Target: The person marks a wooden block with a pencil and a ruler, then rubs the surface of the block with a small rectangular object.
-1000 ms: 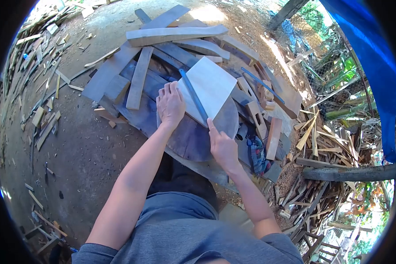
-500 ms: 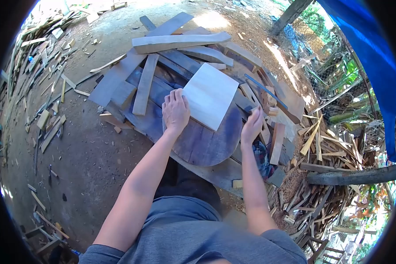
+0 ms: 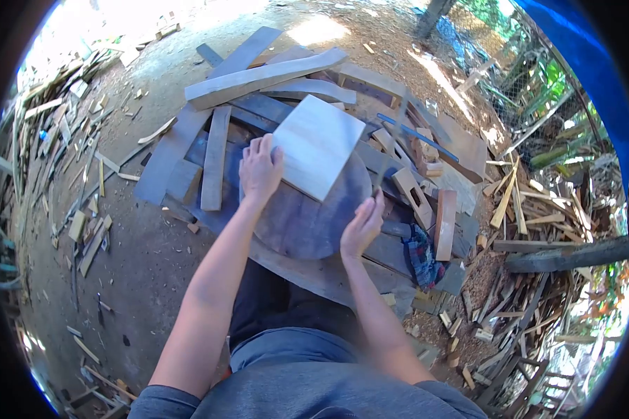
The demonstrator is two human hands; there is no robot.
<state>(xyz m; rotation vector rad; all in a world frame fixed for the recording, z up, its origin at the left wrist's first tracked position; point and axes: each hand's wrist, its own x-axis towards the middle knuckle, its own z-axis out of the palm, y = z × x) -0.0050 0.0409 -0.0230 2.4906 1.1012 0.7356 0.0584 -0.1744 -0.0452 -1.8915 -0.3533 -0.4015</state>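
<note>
A pale, flat square board point(image 3: 318, 146) lies tilted across a round dark wooden disc point(image 3: 300, 230) on the work surface. My left hand point(image 3: 260, 171) rests at the board's left corner, its fingers curled against the edge; a firm grip cannot be made out. Near the disc's right rim, my right hand point(image 3: 363, 225) is closed around a long thin blade-like tool point(image 3: 393, 143), which points up and away and is blurred by motion. Its handle is mostly hidden in my fingers.
Curved wooden pieces point(image 3: 265, 75) are heaped behind the board. A blue strip point(image 3: 418, 137), a slotted block point(image 3: 412, 197) and a plaid cloth point(image 3: 423, 257) lie to the right. Scrap wood covers the ground on both sides; a thick pole point(image 3: 569, 255) juts in at right.
My right hand has drawn back toward me and turned, swinging the tool upright. My left hand stays at the board's corner. The whole view has shifted slightly.
</note>
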